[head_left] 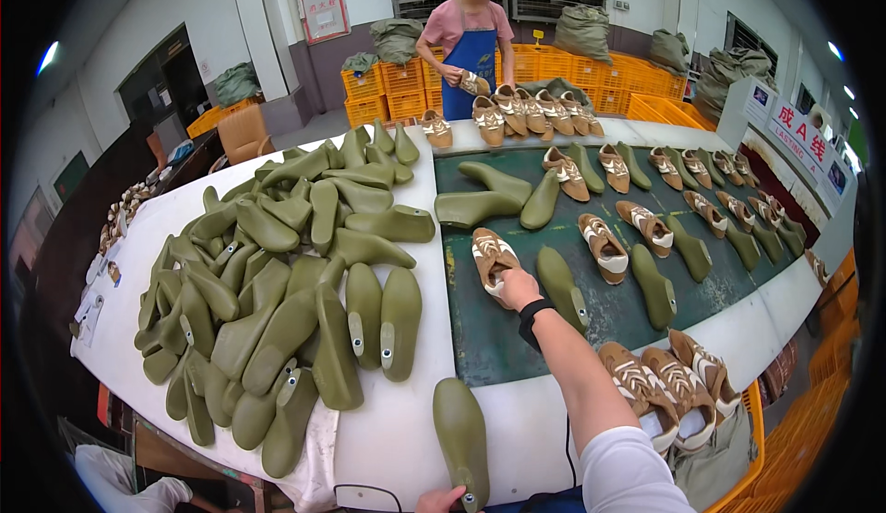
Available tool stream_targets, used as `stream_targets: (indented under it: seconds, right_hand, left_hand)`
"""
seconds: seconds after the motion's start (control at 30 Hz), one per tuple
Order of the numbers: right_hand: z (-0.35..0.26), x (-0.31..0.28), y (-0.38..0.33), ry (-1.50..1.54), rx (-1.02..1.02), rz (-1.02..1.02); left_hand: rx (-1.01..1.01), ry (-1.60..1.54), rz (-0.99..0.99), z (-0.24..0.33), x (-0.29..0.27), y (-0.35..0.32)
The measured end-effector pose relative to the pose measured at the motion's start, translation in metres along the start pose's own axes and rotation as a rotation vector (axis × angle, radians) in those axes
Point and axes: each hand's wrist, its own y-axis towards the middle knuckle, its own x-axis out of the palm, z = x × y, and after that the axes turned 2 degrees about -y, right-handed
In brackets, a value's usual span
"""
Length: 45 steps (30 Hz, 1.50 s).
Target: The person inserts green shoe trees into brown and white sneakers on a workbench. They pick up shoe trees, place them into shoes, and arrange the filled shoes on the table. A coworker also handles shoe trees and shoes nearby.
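Observation:
My right hand (519, 290), with a black band on its wrist, reaches across the green mat and grips the heel of a brown and white sneaker (492, 256). Near the lower edge my left hand (441, 499) holds the heel end of an olive-green shoe last (460, 435), its toe pointing away from me over the white table. Part of that hand is cut off by the frame. Right of my right hand lies another shoe last (556, 282), and beyond it a laced sneaker (604, 247).
A big heap of shoe lasts (277, 227) covers the white table (406, 430) on my left. Sneakers and lasts stand in rows on the green mat (517, 347). Several sneakers (678, 393) sit near my right arm. Across the table, a person in a blue apron (469, 65) holds a sneaker.

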Motion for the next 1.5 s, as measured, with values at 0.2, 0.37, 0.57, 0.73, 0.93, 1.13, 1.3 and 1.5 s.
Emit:
stream_targets:
  seconds: [0.2,0.37,0.57,0.73,0.93,1.13,1.3,1.5]
  right_hand:
    - [0.005,0.02,0.018,0.013,0.007,0.056]
    - [0.012,0.022,0.019,0.084,0.054,0.028]
    - [0.023,0.016,0.014,0.081,0.145,0.027]
    - [0.032,0.008,0.013,0.097,0.1,-0.018]
    - [0.039,-0.014,0.033,-0.04,0.09,-0.127]
    - [0.043,-0.04,0.055,-0.139,-0.014,0.207]
    - [0.002,-0.039,0.038,-0.162,-0.431,0.059]
    - [-0.049,-0.005,0.035,-0.008,-0.64,-0.766]
  left_hand:
    - [0.157,0.037,0.176,-0.004,0.006,0.002]
    - [0.145,0.014,0.137,-0.003,0.003,0.005]
    - [0.107,0.006,0.154,0.002,0.003,0.005]
    - [0.121,0.01,0.164,0.002,0.002,0.006]
    - [0.095,-0.011,0.094,-0.005,0.002,0.004]
    - [0.269,-0.051,0.231,-0.014,0.006,0.005]
    - [0.275,0.025,0.214,-0.014,0.003,0.007]
    - [0.282,0.027,0.206,-0.015,0.004,0.004]
